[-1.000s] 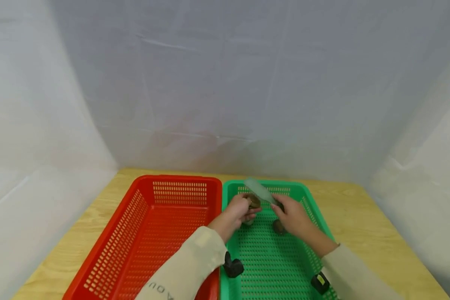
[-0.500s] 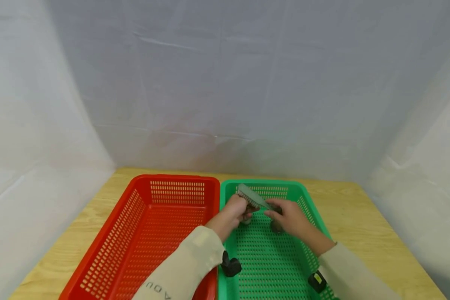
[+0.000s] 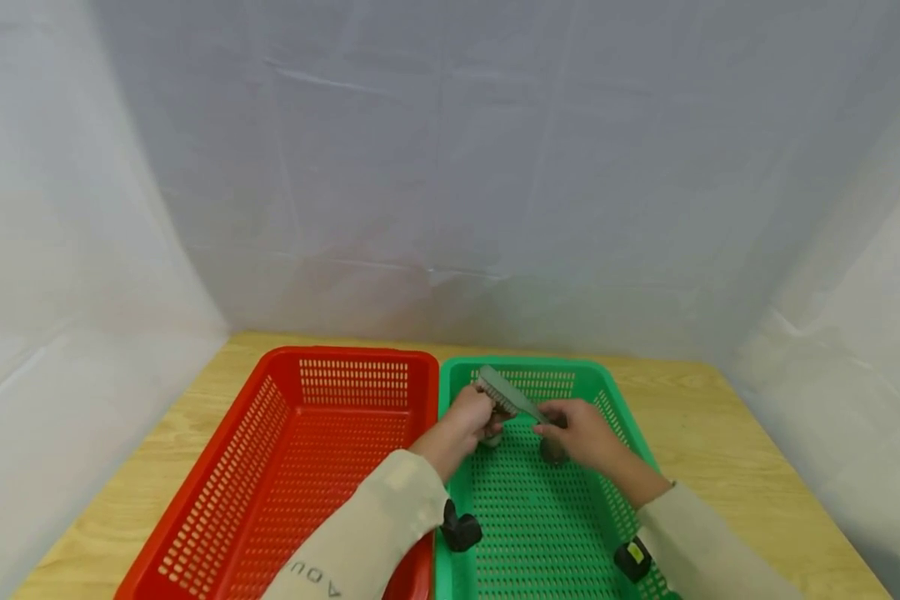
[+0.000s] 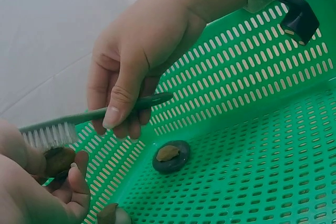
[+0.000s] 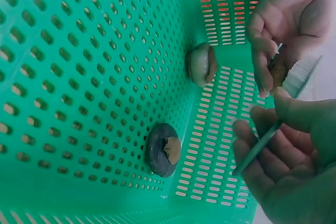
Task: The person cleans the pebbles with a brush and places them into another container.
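Observation:
In the head view my left hand [image 3: 467, 421] is over the back left of the green basket [image 3: 532, 517]. It grips a brown and dark stone [image 4: 59, 162], mostly covered by the fingers. My right hand [image 3: 585, 433] holds a green brush [image 3: 508, 392] by its handle, thumb against fingers. In the left wrist view the brush's white bristles [image 4: 52, 135] meet the top of the stone. Below the hands, a dark round stone [image 5: 156, 153] with a brown patch lies on the basket floor. A paler stone [image 5: 199, 66], also brown on one side, lies near the basket's end wall.
To the left, a red basket [image 3: 360, 385] stands right against the green one. Both rest on a wooden table [image 3: 727, 450]. White sheeting [image 3: 435, 167] hangs behind the table and along both sides.
The brush head has come down and left onto the stone in my left hand, tilting so its bristles show. Over the last half second the brush shifts only slightly.

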The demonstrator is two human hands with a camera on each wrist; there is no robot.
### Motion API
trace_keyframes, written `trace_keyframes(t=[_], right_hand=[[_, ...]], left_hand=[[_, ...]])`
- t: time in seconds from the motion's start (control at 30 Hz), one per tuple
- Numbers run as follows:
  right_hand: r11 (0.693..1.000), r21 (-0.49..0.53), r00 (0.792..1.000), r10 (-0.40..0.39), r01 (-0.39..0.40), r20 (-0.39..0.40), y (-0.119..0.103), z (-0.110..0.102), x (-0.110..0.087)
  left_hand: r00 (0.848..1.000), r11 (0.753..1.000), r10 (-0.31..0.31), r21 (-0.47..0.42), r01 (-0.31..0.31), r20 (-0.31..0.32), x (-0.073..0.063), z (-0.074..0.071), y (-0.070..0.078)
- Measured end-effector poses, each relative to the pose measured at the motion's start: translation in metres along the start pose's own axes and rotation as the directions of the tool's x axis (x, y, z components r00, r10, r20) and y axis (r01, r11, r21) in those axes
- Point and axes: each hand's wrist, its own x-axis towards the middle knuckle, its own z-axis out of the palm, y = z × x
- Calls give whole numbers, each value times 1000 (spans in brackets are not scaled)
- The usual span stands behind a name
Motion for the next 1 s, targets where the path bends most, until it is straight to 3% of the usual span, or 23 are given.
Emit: trace_keyframes(t=[0.27, 0.4, 0.7, 1.0], right_hand=[[997, -73, 991, 27, -36, -129, 3, -4, 0], [997, -72, 985, 4, -16, -170, 1, -4, 0], [996, -54, 990, -77, 71, -118, 0, 0, -1], [988, -58, 988, -147, 144, -42, -1, 2, -1]], left_hand=[[1000, 1000, -5, -18, 5, -8, 3, -2, 0], [1000, 1000, 5, -19, -5, -6, 2, -1, 1], [999, 999, 26, 30, -27, 32, 3, -3, -3], [1000, 999, 26, 37, -27, 17, 1, -3, -3]])
